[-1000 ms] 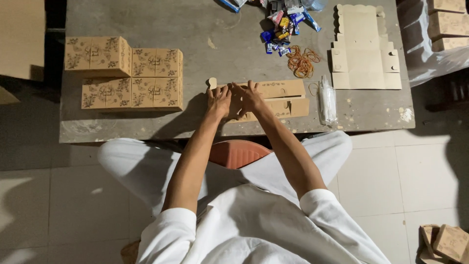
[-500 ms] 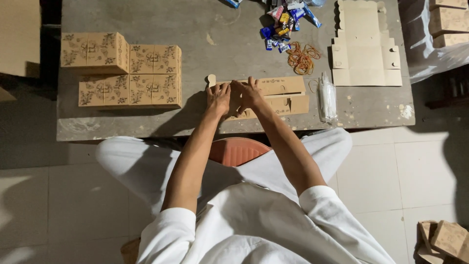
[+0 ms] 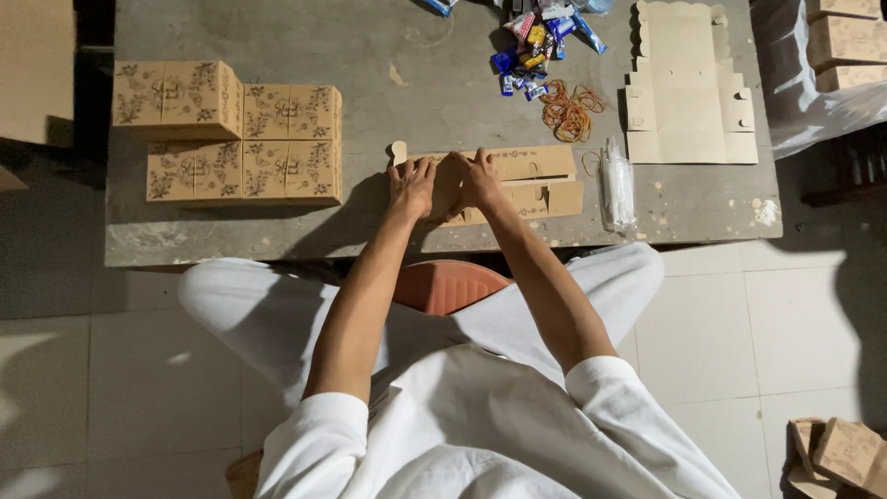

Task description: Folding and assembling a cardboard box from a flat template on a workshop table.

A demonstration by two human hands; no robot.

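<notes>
A flat, partly folded brown cardboard box blank [image 3: 531, 176] with a printed pattern lies on the grey table [image 3: 388, 55] in front of me. My left hand [image 3: 411, 185] presses on its left end, near a small rounded tab. My right hand [image 3: 476, 178] grips the cardboard just beside it, fingers curled over a fold. Both hands are close together, nearly touching.
Several assembled patterned boxes [image 3: 231, 129] are stacked at the table's left. A stack of flat blanks [image 3: 688, 88] lies at the right, with rubber bands [image 3: 568, 106], small wrapped items [image 3: 540, 42] and a clear plastic bag [image 3: 616, 185]. More boxes [image 3: 845, 37] sit far right.
My hands stay on the cardboard blank with only slight finger movement; the camera view has shifted a little.
</notes>
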